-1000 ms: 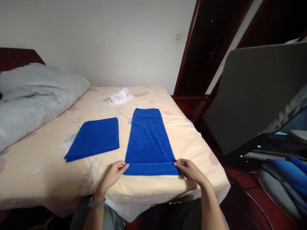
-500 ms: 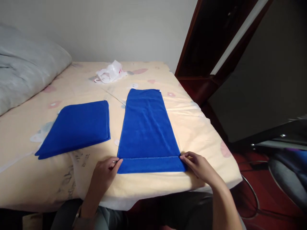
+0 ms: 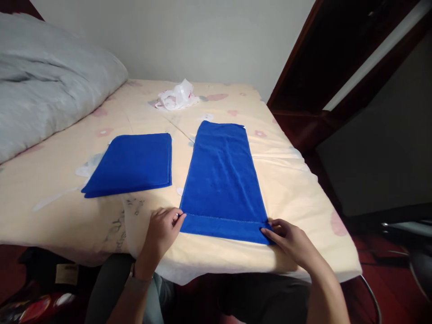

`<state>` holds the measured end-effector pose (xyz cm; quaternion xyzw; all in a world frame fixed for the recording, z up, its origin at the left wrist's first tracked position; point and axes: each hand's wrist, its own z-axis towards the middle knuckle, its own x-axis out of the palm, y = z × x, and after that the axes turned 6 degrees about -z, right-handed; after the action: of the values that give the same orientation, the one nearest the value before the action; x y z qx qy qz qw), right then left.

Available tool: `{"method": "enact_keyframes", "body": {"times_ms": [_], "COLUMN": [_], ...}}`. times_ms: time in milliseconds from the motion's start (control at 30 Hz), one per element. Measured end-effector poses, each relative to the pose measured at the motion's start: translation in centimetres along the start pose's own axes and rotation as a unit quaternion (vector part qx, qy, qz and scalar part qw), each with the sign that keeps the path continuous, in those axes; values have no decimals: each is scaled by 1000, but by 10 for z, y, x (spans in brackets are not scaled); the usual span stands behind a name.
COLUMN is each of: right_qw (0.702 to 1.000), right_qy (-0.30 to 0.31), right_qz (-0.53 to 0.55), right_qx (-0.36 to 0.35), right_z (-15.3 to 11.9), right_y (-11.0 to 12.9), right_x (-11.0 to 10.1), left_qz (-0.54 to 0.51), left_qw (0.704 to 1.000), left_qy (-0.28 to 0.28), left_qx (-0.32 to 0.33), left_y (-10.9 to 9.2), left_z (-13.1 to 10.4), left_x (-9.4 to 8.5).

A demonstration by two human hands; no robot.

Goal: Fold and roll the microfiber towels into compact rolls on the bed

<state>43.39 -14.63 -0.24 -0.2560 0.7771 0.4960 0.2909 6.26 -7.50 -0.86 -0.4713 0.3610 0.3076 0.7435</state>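
A long blue towel (image 3: 224,175) lies lengthwise on the bed, its near end turned over into a narrow strip. My left hand (image 3: 165,225) pinches the left corner of that strip between thumb and fingers. At the right corner, my right hand (image 3: 286,237) grips the strip, thumb below and fingertips at the upper edge. To the left of it sits a folded blue cloth (image 3: 135,164) in a flat stack, apart from both hands.
The bed (image 3: 297,193) has a cream sheet with flower prints. A crumpled white plastic bag (image 3: 177,96) lies toward the wall. A grey quilt (image 3: 57,85) is heaped at the left. Dark furniture (image 3: 337,58) stands beyond the bed's right edge.
The view has swung left, so everything appears shifted to the right. My right hand's thumb has slid lower on the folded strip; both hands still hold its corners.
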Motion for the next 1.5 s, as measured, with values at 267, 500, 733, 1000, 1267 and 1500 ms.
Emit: {"method": "enact_keyframes", "body": {"times_ms": [267, 500, 733, 1000, 1267, 1500], "right_qw": [999, 987, 987, 989, 986, 980], "right_qy": [-23, -63, -89, -91, -100, -80], "right_qz": [-44, -134, -135, -117, -129, -61], "right_qx": [13, 56, 20, 1, 15, -172], "right_z": [1, -7, -6, -8, -7, -16], "right_y": [4, 17, 16, 22, 22, 31], "right_x": [1, -1, 4, 4, 6, 0], "left_qz": [-30, 11, 17, -9, -20, -64], "left_qw": [996, 998, 999, 1000, 999, 976], "left_qy": [45, 42, 25, -13, -20, 128], "left_qx": [-67, -53, -26, -13, 37, 161], "left_y": [1, -2, 4, 6, 4, -2], "left_z": [2, 3, 2, 2, 0, -3], "left_x": [-6, -8, -4, -4, -11, -35]}}
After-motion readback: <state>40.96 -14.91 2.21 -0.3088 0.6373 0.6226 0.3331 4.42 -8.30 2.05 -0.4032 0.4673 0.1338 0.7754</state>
